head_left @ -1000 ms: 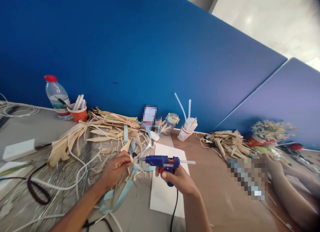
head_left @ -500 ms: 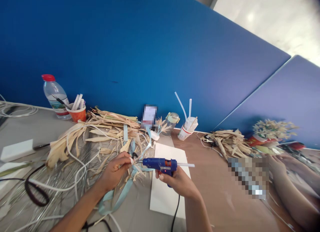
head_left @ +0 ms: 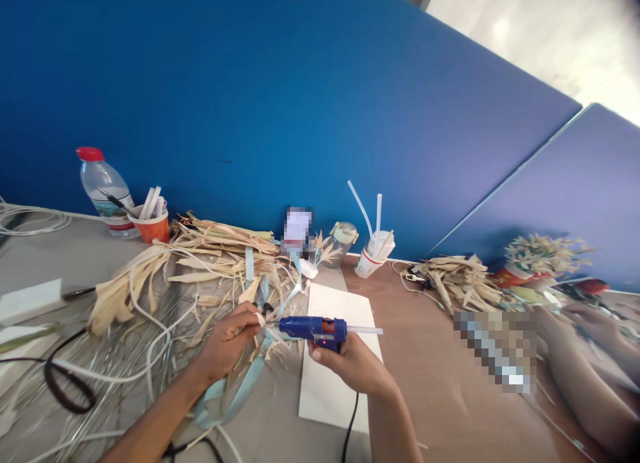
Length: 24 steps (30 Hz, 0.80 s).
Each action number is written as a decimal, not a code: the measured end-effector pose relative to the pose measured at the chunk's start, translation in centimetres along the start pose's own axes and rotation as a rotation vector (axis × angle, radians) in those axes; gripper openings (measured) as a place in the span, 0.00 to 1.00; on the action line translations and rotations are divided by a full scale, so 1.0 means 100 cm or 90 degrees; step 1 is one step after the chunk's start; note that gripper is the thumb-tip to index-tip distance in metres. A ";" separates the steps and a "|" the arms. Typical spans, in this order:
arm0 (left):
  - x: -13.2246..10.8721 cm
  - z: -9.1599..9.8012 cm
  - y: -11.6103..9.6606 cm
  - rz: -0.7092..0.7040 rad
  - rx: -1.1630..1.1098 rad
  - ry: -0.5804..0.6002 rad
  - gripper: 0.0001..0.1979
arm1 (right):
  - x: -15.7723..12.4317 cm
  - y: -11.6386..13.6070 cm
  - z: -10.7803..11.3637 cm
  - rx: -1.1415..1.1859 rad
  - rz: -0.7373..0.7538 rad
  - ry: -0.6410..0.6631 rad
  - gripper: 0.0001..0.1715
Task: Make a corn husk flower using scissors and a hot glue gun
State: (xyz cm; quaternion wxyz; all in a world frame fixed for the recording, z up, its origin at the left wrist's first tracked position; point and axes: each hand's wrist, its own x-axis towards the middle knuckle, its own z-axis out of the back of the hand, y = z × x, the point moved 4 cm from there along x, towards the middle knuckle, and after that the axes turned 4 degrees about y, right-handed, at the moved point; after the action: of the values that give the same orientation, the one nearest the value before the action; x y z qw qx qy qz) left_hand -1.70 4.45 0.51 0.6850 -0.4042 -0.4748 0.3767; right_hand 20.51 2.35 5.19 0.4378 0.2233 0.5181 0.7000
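My right hand (head_left: pixel 355 366) is wrapped round the grip of a blue hot glue gun (head_left: pixel 305 328), whose red light is lit. A clear glue stick (head_left: pixel 367 330) sticks out of its back end. The nozzle points left at the fingertips of my left hand (head_left: pixel 230 336), which pinch a small whitish piece (head_left: pixel 261 320), too small to name. Whether nozzle and piece touch, I cannot tell. Under my hands lie corn husk scraps (head_left: pixel 277 348) and a light blue ribbon (head_left: pixel 245 390). A sheet of white paper (head_left: pixel 333 390) lies beneath the gun.
Dried husks (head_left: pixel 225 240) and white cables (head_left: pixel 150 310) spread over the left side. A bottle (head_left: pixel 107 193), an orange paper cup (head_left: pixel 151 228), a jar (head_left: pixel 343 243) and a cup with glue sticks (head_left: pixel 370 262) stand along the blue partition (head_left: pixel 250 103). Another person's arms (head_left: pixel 580 363) are at right.
The glue gun and my right hand have shifted slightly left, along with a small shift of the whole view. My left hand keeps its pinch on the whitish piece.
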 end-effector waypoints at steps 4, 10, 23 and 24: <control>0.000 -0.001 0.002 -0.004 0.006 0.005 0.09 | 0.000 0.003 0.000 -0.027 -0.002 -0.003 0.11; -0.001 -0.001 0.002 -0.011 -0.001 -0.006 0.09 | -0.001 -0.002 -0.002 -0.049 -0.020 -0.001 0.14; 0.000 0.000 -0.001 0.016 -0.004 -0.011 0.09 | -0.002 0.001 -0.003 -0.038 -0.032 -0.012 0.11; 0.000 0.000 -0.001 0.013 -0.005 -0.012 0.09 | -0.002 0.001 -0.004 -0.037 -0.032 -0.012 0.11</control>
State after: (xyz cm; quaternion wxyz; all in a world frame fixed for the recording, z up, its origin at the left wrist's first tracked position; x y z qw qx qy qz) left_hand -1.68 4.42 0.61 0.6749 -0.4083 -0.4784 0.3858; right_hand 20.27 2.02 5.19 0.4663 0.2044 0.4988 0.7014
